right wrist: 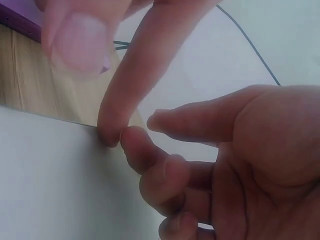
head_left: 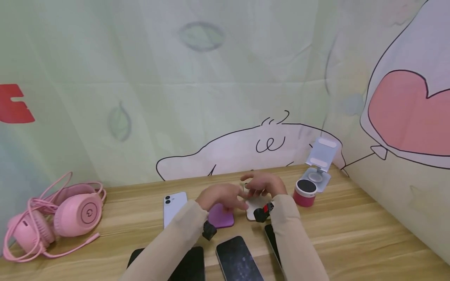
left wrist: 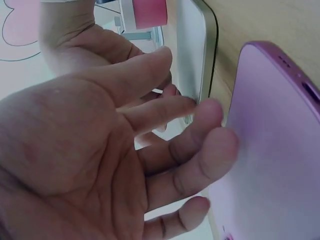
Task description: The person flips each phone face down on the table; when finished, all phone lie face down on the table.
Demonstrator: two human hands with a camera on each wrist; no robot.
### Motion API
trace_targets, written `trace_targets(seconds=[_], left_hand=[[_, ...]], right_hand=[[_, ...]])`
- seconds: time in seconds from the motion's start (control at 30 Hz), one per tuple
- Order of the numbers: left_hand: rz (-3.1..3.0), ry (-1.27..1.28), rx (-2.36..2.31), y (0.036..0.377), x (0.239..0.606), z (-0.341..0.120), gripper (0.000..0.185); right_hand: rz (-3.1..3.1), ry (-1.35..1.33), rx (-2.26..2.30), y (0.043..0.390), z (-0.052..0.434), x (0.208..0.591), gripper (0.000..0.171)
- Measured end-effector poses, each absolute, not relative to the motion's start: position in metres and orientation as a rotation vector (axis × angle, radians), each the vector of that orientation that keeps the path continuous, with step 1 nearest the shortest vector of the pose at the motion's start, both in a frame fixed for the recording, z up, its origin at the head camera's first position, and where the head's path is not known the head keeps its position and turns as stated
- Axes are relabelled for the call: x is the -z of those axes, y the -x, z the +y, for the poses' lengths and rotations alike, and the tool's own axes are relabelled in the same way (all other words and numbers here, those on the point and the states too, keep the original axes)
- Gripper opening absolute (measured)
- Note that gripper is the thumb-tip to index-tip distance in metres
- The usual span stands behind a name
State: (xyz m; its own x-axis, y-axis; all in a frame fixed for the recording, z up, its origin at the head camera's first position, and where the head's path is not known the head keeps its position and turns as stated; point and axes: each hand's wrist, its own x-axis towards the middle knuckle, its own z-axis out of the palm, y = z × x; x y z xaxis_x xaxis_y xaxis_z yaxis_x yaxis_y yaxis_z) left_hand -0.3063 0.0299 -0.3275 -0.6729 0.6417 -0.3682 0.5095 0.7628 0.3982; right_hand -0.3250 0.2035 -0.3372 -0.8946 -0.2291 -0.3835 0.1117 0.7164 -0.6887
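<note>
Over the far middle of the wooden table, my two hands come together above a white phone (head_left: 251, 212) lying flat. My left hand (head_left: 224, 196) has relaxed, slightly bent fingers, with the index fingertip right at the white phone's edge in the right wrist view. Just beneath the left palm lies a purple phone (head_left: 222, 219), back side up, and the left wrist view shows its purple back (left wrist: 270, 135) beside the fingers. My right hand (head_left: 266, 182) hovers over the far end of the white phone, fingers loosely bent, nothing between thumb and fingers (right wrist: 165, 180).
A pale blue phone (head_left: 174, 205) lies left of the purple one. Nearer me are a black device (head_left: 191, 261), a dark-screened phone (head_left: 239, 259) and another dark phone (head_left: 272, 238) under the right sleeve. Pink headphones (head_left: 75, 214) sit left; a pink jar (head_left: 304, 197) and folding stand (head_left: 321, 156) stand right.
</note>
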Motion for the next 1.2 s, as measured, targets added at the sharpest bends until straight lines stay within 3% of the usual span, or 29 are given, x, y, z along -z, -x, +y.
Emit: trace_targets(seconds=[0.2,0.53,0.9,1.2], left_hand=[[2.475,-0.931,-0.2,0.304,0.324,0.013,0.05],[2.463,-0.76,-0.466,0.299,0.304,-0.046,0.047],[2.495,-0.486,-0.356,0.246,0.324,-0.094,0.048],[2.575,-0.535,-0.383,0.224,0.334,-0.135,0.062]], right_hand=[[2.49,0.126,1.011,0.325,0.195,0.334,0.045],[2.495,0.256,0.907,0.316,0.164,0.317,0.042],[2.4,0.456,0.767,0.299,0.133,0.32,0.042],[2.321,0.624,0.616,0.291,0.103,0.304,0.041]])
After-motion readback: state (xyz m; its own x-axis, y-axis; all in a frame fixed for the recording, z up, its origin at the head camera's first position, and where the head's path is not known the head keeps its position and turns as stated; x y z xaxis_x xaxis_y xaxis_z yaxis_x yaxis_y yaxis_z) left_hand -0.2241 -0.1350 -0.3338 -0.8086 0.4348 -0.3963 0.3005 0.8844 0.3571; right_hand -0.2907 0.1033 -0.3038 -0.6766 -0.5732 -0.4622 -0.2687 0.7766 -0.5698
